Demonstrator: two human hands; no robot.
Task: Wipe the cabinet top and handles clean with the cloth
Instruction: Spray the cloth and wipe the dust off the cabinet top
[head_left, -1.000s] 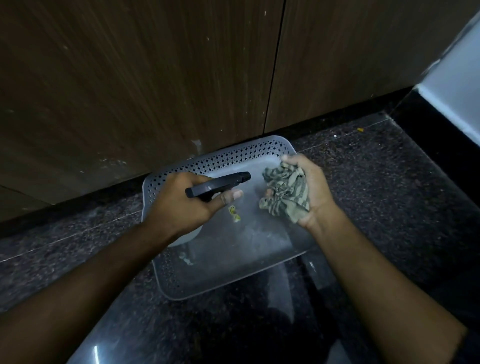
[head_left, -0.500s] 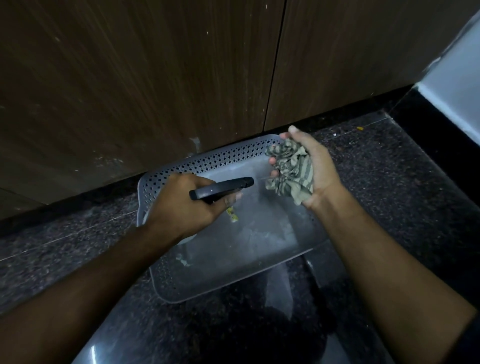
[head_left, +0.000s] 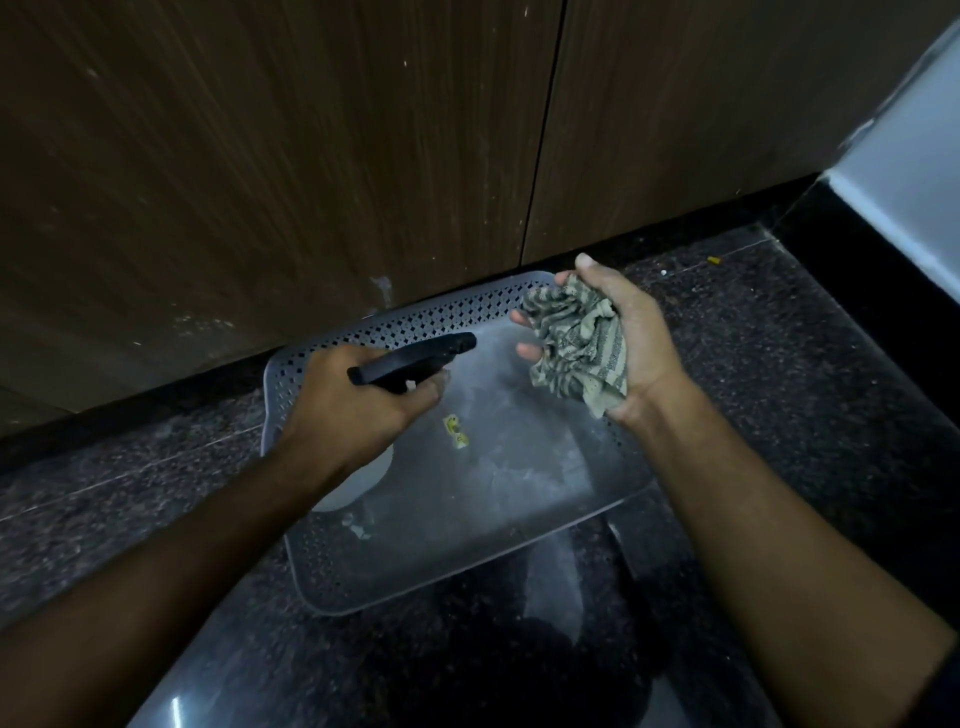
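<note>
The small yellow sticker (head_left: 455, 431) on the grey tray (head_left: 395, 322) is too blurred to read.

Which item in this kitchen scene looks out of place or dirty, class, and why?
The grey perforated plastic tray sits askew on the dark speckled granite floor, one corner pushed against the brown wooden cabinet doors. Its bottom looks smeared and holds a small yellow scrap. The doors show pale specks.
</note>
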